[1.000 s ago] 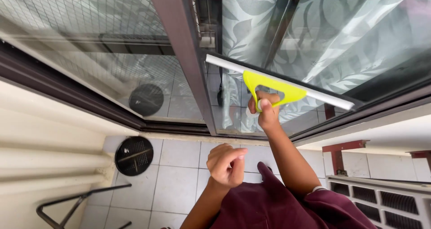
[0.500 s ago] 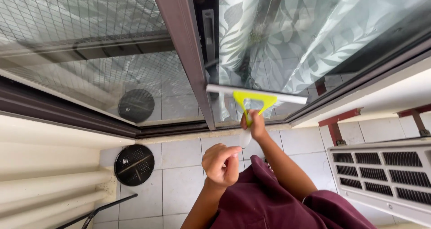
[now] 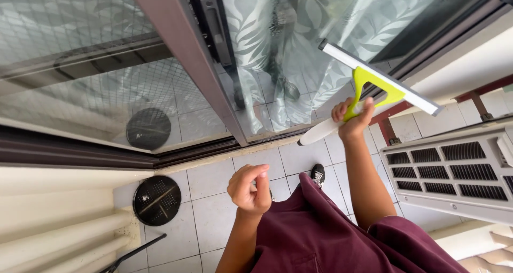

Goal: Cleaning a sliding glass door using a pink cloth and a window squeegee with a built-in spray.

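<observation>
The person's right hand is closed around the handle of a squeegee, w/ yellow-green neck and a long white blade bar; the white handle end sticks out below the fist toward the lower left. The squeegee is raised in front of the sliding glass door, near the door's right side, blade tilted so its left end sits higher than its right; can't tell whether the blade edge touches the glass. Behind the glass hangs a leaf-patterned curtain. The left hand is held lower, over the tiled floor, fingers curled loosely inward, thumb meeting fingertips, holding nothing visible. A dark brown door frame runs diagonally betw. the glass pane and a mesh-wired pane at left. A round black perforated disc lies on the floor near the bottom track, close to the cream wall at lower left; its reflection shows in the mesh pane above. A white louvred AC unit sits at the right edge. The person wears a maroon garment, and a black shoe shows on the tiles just below the door track.
</observation>
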